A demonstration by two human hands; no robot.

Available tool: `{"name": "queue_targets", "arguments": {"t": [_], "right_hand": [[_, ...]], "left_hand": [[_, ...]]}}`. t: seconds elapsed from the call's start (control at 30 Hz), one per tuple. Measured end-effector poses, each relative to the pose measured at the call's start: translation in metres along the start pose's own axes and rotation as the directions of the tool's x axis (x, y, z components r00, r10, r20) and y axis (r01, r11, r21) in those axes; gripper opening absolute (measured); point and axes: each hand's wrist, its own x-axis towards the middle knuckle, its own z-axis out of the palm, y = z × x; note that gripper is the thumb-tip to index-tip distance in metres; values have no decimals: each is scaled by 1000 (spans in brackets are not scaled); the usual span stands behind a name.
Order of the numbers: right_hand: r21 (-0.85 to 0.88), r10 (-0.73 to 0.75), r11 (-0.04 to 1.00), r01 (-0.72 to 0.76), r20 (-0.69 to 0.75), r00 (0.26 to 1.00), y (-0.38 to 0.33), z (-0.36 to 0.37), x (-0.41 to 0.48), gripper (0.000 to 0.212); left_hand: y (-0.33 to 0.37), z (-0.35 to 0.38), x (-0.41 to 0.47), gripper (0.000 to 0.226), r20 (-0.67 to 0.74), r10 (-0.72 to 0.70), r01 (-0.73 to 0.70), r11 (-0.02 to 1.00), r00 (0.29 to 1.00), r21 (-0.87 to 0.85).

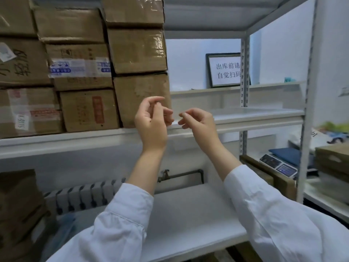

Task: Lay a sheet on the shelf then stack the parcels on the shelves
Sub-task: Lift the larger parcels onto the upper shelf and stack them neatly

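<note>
Counting the cardboard parcels [88, 110] on the left half of the middle shelf [56, 144] gives nine, in three columns of three. The top row is cut off by the frame edge. The rightmost column reaches about midway along the shelf, and the right half is a pale surface. Whether a sheet lies on it cannot be told. One lower shelf [188, 224] sits nearer, white and flat. One more brown box [18, 205] stands at the near left beside it, and one radiator [85, 193] shows behind.

Two hands are raised side by side in front of the middle shelf's edge, with both forearms angled up out of white sleeves [120, 224]. The left hand [151, 120] is just in front of the lowest parcel in the rightmost column, palm turned inward. The right hand [198, 121] faces it, their fingertips close together but apart. Both have loosely curled fingers and nothing visible held in them.

At the far right stands one framed sign [224, 69], and lower down one scale [279, 165].
</note>
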Motion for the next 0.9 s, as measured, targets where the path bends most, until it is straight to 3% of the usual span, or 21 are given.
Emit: {"name": "queue_targets", "arguments": {"t": [0.23, 0.47, 0.6, 0.73, 0.9], "right_hand": [[-140, 203, 971, -194, 54, 978, 59, -57, -31, 17], [-216, 418, 890, -402, 32, 908, 114, -120, -31, 13], [-275, 477, 859, -432, 120, 871, 136, -155, -21, 19], [-388, 555, 788, -479, 109, 825, 174, -205, -14, 36], [-592, 756, 505, -628, -47, 652, 234, -251, -25, 73]], "left_hand": [[-37, 40, -41, 27, -105, -359, 334, 921, 927, -201], [-90, 109, -86, 28, -182, -534, 495, 840, 826, -220], [-114, 144, -101, 25, -211, -616, 576, 786, 759, -224], [-150, 189, -120, 23, -210, -751, 702, 660, 626, -268], [-205, 226, -153, 21, -116, -909, 903, 414, 402, -113]]}}
